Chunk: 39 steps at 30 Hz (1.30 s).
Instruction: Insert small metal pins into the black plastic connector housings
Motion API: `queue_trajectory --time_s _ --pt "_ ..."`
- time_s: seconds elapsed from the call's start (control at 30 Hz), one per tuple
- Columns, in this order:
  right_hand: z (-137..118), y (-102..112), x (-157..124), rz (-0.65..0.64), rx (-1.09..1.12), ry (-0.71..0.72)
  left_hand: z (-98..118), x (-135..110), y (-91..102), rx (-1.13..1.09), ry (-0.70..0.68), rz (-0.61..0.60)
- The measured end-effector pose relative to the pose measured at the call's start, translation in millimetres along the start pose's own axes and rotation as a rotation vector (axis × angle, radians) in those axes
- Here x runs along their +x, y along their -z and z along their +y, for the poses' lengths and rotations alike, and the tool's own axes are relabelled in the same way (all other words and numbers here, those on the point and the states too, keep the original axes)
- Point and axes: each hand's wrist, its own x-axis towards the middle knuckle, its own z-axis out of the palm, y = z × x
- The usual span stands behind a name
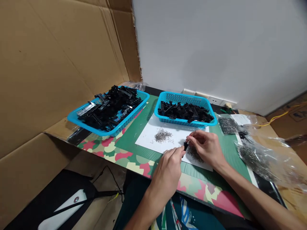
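My left hand [170, 161] is closed on a small black plastic part [185, 146], pinched between thumb and fingers over a white sheet [146, 140]. Against it, my right hand [207, 145] pinches a thin metal tool [194, 132] whose upper end sticks up past the fingers; its exact kind is unclear. Partly hidden under my right hand lies a pile of small bent metal wires [194, 154]. Another pile of such wires [163, 135] sits on the sheet, left of my hands.
Behind my hands stands a blue basket [157, 107] of black plastic parts. A larger blue basket [90, 129] at the left is heaped with longer black pieces. Clear bags of metal pieces [227, 124] [256, 159] lie at the right, near a power strip [214, 100].
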Motion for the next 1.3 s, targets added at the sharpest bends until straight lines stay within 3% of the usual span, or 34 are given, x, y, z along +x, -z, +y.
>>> queue_trajectory --time_s 0.17,0.33,0.5,0.63,0.8,0.93,1.03,1.2,1.3 --pt "-3.0 -1.4 -0.3 0.046 0.095 -0.018 -1.3 1.7 2.9 -0.024 -0.017 0.000" --pt "-10.3 13.9 3.7 0.146 0.119 0.058 -3.4 3.4 9.3 -0.172 -0.018 0.102" --pt "-11.0 30.9 8.9 -0.093 0.053 0.042 -3.7 3.3 16.7 -0.350 -0.018 0.109" --pt "-9.7 33.5 10.3 -0.288 0.240 -0.030 -4.8 3.4 18.7 -0.417 -0.026 0.071" --pt "-7.4 35.1 12.2 -0.316 0.415 -0.043 -7.1 4.0 19.2 -0.377 -0.054 0.064" --pt "-7.7 36.5 14.2 -0.320 0.422 -0.028 -6.6 3.7 19.9 -0.358 -0.070 0.079" --pt "-9.2 41.4 16.8 -0.210 0.379 0.001 -6.2 3.0 19.1 -0.349 -0.057 0.155" --pt "-8.1 58.0 20.9 0.372 0.097 0.104 -10.4 3.9 20.9 -0.419 0.013 0.307" --pt "-3.5 62.3 22.8 0.523 -0.163 0.164 -16.2 7.1 28.9 -0.419 0.063 0.354"
